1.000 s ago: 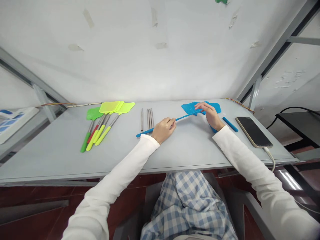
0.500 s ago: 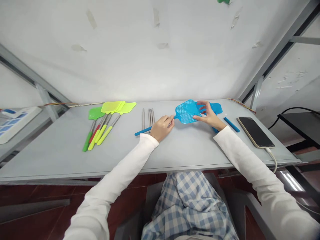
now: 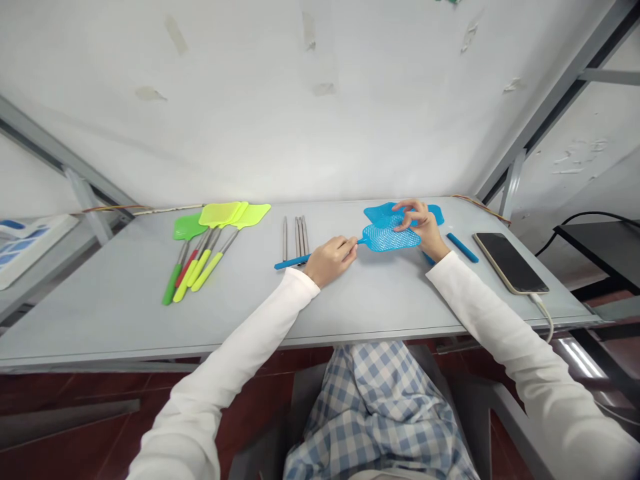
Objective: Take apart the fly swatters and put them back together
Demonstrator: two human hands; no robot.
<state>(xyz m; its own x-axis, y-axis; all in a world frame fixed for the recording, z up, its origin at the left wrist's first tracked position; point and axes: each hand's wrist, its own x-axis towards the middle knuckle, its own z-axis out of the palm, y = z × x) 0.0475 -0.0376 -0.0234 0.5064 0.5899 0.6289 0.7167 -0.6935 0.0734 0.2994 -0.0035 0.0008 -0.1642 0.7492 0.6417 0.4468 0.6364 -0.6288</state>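
My left hand [image 3: 331, 261] is closed around a blue fly swatter near its neck. The swatter's blue handle [image 3: 291, 262] sticks out to the left of the fist, and its perforated head [image 3: 385, 239] points right. At the head's right end, my right hand [image 3: 423, 229] grips it with bent fingers. Behind that hand, more blue swatter heads [image 3: 380, 213] lie on the table, partly covered. Left of my left hand are several thin metal rods [image 3: 301, 233], their lower ends near the handle. A loose blue handle [image 3: 463, 247] rests right of my right hand.
Several finished-looking swatters in yellow [image 3: 220, 213] and green [image 3: 187, 228], one with a red handle [image 3: 186, 272], lie fanned at the left of the grey table [image 3: 240, 320]. A phone [image 3: 510, 262] with a charging cable [image 3: 544, 310] lies at the right. A white wall stands behind.
The held swatter has shifted a little right and toward me, with its head turned flatter. My right hand's fingers have curled in on the head's right end; more of the blue heads behind shows.
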